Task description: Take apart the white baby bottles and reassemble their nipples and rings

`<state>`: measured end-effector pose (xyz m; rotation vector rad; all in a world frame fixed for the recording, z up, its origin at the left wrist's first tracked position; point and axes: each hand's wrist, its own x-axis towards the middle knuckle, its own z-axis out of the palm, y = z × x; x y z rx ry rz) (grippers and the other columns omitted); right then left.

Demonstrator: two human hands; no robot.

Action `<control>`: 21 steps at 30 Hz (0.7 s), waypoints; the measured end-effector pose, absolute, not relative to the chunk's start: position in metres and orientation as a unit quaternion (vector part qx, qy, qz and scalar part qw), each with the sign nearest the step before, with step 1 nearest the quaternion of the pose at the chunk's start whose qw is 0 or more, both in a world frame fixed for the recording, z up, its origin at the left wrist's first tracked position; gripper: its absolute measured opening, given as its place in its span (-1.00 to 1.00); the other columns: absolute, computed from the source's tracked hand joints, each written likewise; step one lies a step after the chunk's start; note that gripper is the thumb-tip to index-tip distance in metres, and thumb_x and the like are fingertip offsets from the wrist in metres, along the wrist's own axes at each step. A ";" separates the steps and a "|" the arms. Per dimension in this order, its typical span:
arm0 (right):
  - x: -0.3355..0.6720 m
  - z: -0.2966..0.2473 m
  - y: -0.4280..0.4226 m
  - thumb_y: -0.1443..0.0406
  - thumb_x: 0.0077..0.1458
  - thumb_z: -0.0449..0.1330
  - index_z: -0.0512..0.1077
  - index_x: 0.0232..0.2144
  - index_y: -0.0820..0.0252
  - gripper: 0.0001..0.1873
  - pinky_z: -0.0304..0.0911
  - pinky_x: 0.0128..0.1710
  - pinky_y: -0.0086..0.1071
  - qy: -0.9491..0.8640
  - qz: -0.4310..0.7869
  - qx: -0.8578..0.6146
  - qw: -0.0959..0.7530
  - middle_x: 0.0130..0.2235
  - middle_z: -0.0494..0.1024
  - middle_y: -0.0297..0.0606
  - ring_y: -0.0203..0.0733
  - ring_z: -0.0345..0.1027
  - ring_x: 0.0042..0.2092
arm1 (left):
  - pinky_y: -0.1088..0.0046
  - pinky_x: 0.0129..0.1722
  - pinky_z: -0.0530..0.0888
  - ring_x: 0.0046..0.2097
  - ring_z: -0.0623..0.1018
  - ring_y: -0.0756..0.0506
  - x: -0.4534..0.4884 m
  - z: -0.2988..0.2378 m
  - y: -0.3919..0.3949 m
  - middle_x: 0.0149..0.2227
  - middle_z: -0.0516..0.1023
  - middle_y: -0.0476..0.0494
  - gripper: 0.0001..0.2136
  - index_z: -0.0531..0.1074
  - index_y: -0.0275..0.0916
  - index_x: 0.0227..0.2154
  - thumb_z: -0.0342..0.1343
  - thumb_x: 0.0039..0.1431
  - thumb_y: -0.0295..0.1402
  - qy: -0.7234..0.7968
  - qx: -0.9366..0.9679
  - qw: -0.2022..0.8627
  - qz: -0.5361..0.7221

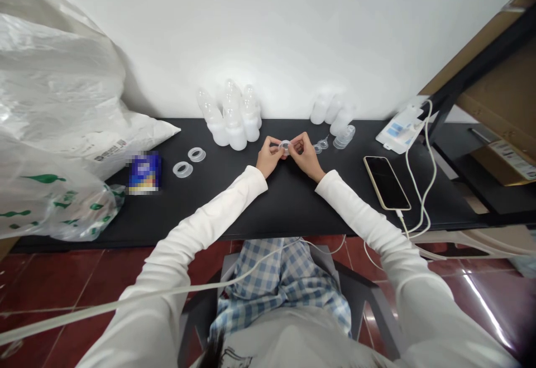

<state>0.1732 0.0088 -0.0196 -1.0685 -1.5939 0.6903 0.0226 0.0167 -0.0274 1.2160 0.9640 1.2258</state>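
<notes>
Between my left hand [269, 156] and my right hand [305, 157], a small translucent white plastic ring [285, 145] is pinched at both sides, held just above the black table [288, 206]. Fingers of both hands are closed on its rim. Right of my right hand lie small clear plastic pieces [321, 145] and a stack of clear discs [344, 137]. Two more whitish rings, a nearer one [182, 169] and a farther one [196, 154], rest to the left. Behind my left hand stands a cluster of white containers with clear domed tops [235, 128].
White rounded pieces [333, 112] stand by the wall. On the right are a phone [387, 182] with a charging cable [424, 206] and a white-blue packet [401, 129]. Large plastic bags [58, 111] and a blurred blue pack [144, 172] occupy the left. Another cable [176, 290] crosses my lap.
</notes>
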 end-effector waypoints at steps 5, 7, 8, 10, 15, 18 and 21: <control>0.178 -0.022 0.010 -0.17 0.06 0.27 0.19 -0.15 0.02 -0.44 0.36 -0.25 -0.35 -0.653 0.402 -0.380 0.517 -0.27 0.40 -0.38 -0.28 0.39 -0.25 | 0.40 -0.21 0.55 -0.36 0.60 0.02 0.019 -0.028 0.019 -0.30 0.59 -0.02 -0.65 0.26 -0.18 -0.28 0.34 0.08 -0.23 0.348 0.535 0.541 0.547; 0.181 -0.024 0.013 -0.21 0.10 0.19 0.19 -0.12 0.00 -0.45 0.37 -0.27 -0.35 -0.640 0.433 -0.361 0.523 -0.26 0.41 -0.37 -0.27 0.39 -0.26 | 0.41 -0.21 0.55 -0.35 0.58 0.04 0.018 -0.028 0.020 -0.26 0.55 -0.02 -0.69 0.30 -0.19 -0.29 0.34 0.06 -0.26 0.346 0.547 0.518 0.560; 0.182 -0.024 0.014 -0.22 0.12 0.16 0.20 -0.11 0.00 -0.45 0.37 -0.30 -0.36 -0.631 0.441 -0.359 0.527 -0.27 0.40 -0.38 -0.28 0.38 -0.28 | 0.41 -0.21 0.54 -0.35 0.57 0.04 0.018 -0.028 0.020 -0.25 0.53 -0.02 -0.71 0.32 -0.20 -0.29 0.33 0.06 -0.28 0.345 0.554 0.508 0.562; 0.183 -0.024 0.015 -0.22 0.13 0.15 0.27 -0.11 0.01 -0.46 0.33 -0.38 -0.38 -0.624 0.448 -0.368 0.524 -0.31 0.39 -0.39 -0.29 0.33 -0.34 | 0.43 -0.19 0.54 -0.32 0.56 0.05 0.018 -0.029 0.021 -0.24 0.50 -0.01 -0.75 0.34 -0.20 -0.30 0.31 0.07 -0.29 0.338 0.576 0.494 0.557; 0.183 -0.012 0.007 -0.13 0.10 0.26 0.48 -0.20 0.09 -0.54 0.22 -0.43 -0.40 -0.671 0.394 -0.395 0.489 -0.40 0.37 -0.39 -0.32 0.22 -0.39 | 0.45 -0.12 0.52 -0.14 0.56 0.00 0.018 -0.034 0.023 -0.21 0.49 -0.03 -0.66 0.28 -0.16 -0.26 0.36 0.01 -0.31 0.326 0.581 0.493 0.560; 0.187 -0.004 0.002 -0.13 0.07 0.28 0.45 -0.28 0.11 -0.54 0.21 -0.41 -0.39 -0.674 0.314 -0.422 0.519 -0.45 0.34 -0.42 -0.34 0.18 -0.43 | 0.37 -0.04 0.53 -0.08 0.57 -0.04 0.018 -0.036 0.030 -0.16 0.52 -0.06 -0.60 0.26 -0.14 -0.18 0.35 -0.01 -0.36 0.304 0.579 0.534 0.536; 0.200 0.005 0.002 -0.14 0.08 0.26 0.37 -0.32 0.10 -0.54 0.23 -0.39 -0.37 -0.646 0.219 -0.462 0.567 -0.44 0.35 -0.41 -0.32 0.21 -0.42 | 0.28 0.00 0.52 -0.03 0.58 -0.09 0.030 -0.031 0.048 -0.05 0.52 -0.15 -0.65 0.27 -0.16 -0.14 0.27 0.05 -0.39 0.295 0.613 0.537 0.498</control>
